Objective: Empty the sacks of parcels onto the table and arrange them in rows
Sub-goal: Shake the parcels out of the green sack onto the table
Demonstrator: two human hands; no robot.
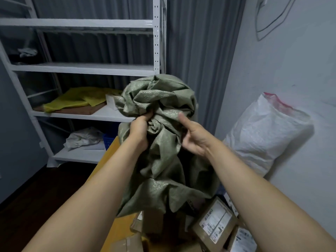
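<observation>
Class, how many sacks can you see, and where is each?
2 for certain: the green sack gripped in the left hand, and a full white sack against the right wall. Folded material on the shelves may be more.

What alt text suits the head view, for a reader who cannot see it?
A crumpled green sack is held up over brown labelled parcels on a yellow table. The left hand grips its fabric, the right hand is at it, grip unclear. A bulging white sack leans against the wall; white shelving stands behind.
</observation>
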